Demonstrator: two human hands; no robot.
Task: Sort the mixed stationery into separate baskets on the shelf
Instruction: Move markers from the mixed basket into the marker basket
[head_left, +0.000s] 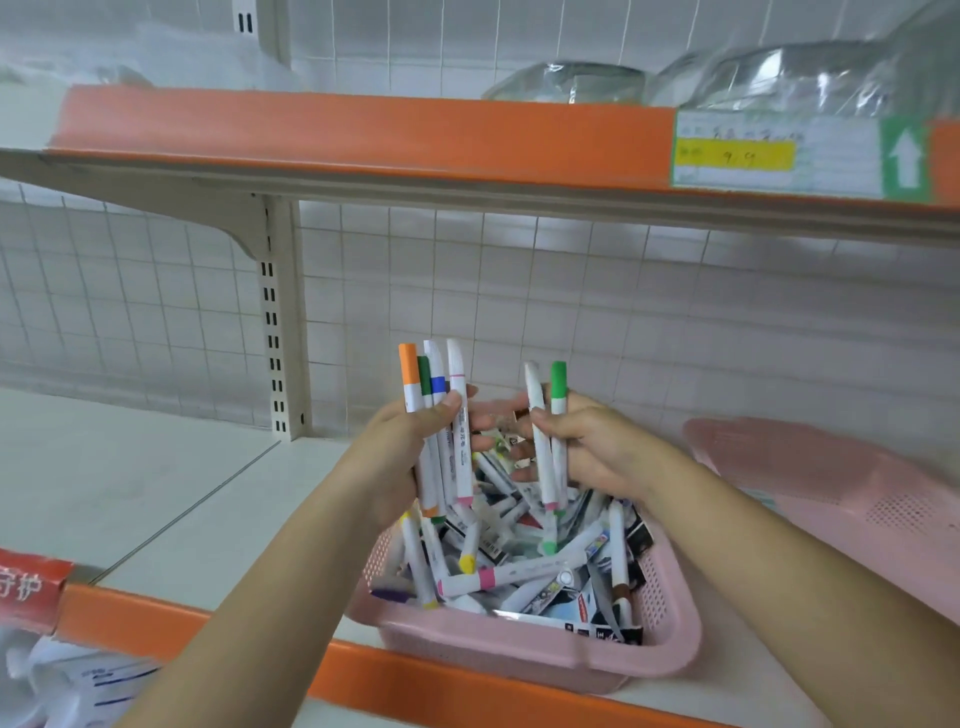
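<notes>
Shelf tag (735, 155) "9.9"; left hand (400, 457) grip clamped on four markers (461, 452), right hand (597, 447) on two markers (543, 457).

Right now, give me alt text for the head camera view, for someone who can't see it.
Two hands hold markers upright over a pink basket full of mixed stationery on a white shelf: the left hand grips several, the right hand two. Another pink basket lies to the right.

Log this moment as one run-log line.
left hand: grips marker bundle | right hand: grips two markers | pink basket: below hands, holds mixed stationery | second pink basket: right, on shelf
</notes>
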